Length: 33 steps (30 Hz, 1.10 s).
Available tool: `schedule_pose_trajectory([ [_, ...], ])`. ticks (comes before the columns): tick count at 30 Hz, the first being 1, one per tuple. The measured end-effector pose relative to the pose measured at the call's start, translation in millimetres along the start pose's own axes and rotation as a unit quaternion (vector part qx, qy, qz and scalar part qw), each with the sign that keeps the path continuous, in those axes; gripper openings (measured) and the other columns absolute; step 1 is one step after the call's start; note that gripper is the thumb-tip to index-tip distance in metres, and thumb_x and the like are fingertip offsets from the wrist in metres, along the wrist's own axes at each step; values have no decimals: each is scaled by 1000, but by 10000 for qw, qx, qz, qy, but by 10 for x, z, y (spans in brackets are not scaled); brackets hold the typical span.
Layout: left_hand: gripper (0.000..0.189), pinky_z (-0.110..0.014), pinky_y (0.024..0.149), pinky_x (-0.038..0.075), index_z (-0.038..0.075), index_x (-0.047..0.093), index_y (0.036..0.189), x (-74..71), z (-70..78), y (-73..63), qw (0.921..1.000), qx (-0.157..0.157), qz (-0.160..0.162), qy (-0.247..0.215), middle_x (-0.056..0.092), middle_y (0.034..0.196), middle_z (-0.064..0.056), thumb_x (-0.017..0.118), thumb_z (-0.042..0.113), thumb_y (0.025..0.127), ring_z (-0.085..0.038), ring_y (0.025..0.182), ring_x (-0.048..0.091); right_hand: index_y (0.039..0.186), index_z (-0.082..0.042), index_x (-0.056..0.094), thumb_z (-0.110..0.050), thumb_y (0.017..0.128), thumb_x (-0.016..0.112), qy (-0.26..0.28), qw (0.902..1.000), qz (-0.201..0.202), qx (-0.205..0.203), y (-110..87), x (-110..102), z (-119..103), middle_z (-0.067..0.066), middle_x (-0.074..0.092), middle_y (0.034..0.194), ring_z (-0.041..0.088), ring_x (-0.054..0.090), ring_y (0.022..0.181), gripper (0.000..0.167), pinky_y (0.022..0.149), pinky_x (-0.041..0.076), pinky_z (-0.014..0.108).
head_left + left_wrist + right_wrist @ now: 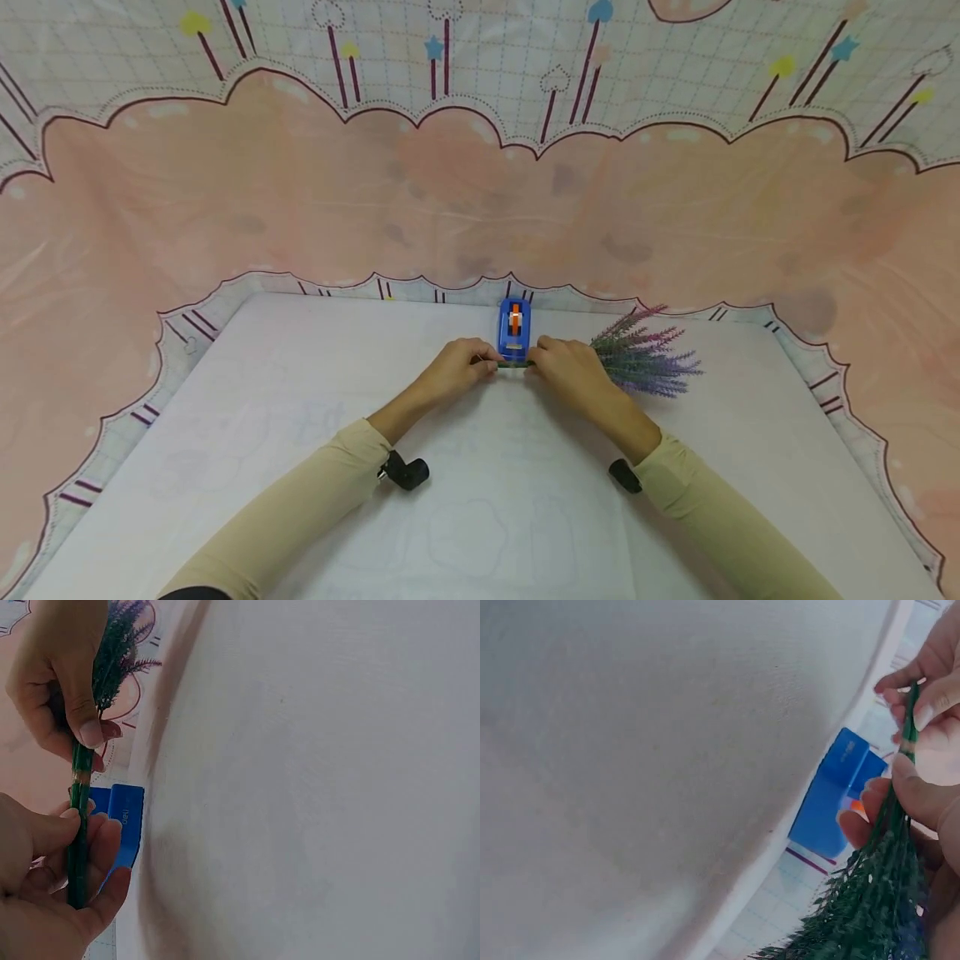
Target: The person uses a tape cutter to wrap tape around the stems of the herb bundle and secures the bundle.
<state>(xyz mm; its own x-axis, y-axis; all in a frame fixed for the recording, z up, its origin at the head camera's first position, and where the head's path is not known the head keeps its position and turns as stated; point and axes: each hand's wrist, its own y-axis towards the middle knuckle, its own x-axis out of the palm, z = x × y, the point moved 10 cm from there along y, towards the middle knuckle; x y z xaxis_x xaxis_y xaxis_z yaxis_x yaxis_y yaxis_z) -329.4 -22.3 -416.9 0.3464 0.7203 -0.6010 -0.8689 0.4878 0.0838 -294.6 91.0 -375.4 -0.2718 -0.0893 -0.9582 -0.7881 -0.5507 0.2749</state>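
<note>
A bunch of lavender (649,360) with purple and pink flower heads lies across both hands, its blooms to the right. My left hand (457,367) pinches the lower end of the green stems (78,855) between thumb and fingers. Closer to the blooms, my right hand (572,371) grips the same stems. Between the hands a tan, shiny band (81,778) circles the stems; it looks like tape. Just beyond the stems stands a blue tape dispenser (514,330) with an orange wheel. In the right wrist view, green foliage (870,900) spreads below the right hand.
The white table (480,500) stretches out under both forearms, its far edge just behind the dispenser. A patterned pink and white cloth (480,200) hangs behind and around the table. Black wrist cameras (407,472) sit by both sleeves.
</note>
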Motion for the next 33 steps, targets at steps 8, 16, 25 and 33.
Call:
schedule_pose_trajectory([
  [8, 12, -33, 83, 53, 5, 72, 102, -30, 51, 13, 9997, 194, 131, 56, 74, 96, -9, 65, -1, 95, -18, 87, 66, 101, -7, 73, -18, 99, 67, -184, 9996, -228, -50, 43, 55, -9, 5, 73, 94, 23, 71, 81, 12, 75, 58, 43],
  [16, 12, -38, 88, 54, 3, 75, 96, -45, 98, 37, 9970, 533, 307, 477, 71, 97, -10, 74, -5, 87, -22, 95, 64, 100, -7, 69, -23, 95, 73, 73, 9979, -630, 154, 73, 144, 24, 6, 71, 87, 22, 67, 73, 17, 65, 54, 41],
  [25, 11, -38, 89, 55, 3, 78, 99, -19, 97, 34, 9964, 611, 259, 537, 75, 103, -11, 72, -1, 91, -22, 97, 67, 94, -9, 74, -24, 91, 77, -440, 9989, -108, -76, 51, 55, -31, 6, 63, 82, 22, 61, 60, 15, 51, 52, 41],
  [33, 10, -38, 91, 54, 2, 78, 96, -69, 108, 46, 9943, 692, 326, 743, 76, 96, -7, 68, 0, 94, -20, 95, 69, 103, -6, 73, -22, 90, 79, -269, 9994, 164, -126, 52, -18, -16, 7, 70, 83, 24, 66, 67, 22, 58, 55, 41],
])
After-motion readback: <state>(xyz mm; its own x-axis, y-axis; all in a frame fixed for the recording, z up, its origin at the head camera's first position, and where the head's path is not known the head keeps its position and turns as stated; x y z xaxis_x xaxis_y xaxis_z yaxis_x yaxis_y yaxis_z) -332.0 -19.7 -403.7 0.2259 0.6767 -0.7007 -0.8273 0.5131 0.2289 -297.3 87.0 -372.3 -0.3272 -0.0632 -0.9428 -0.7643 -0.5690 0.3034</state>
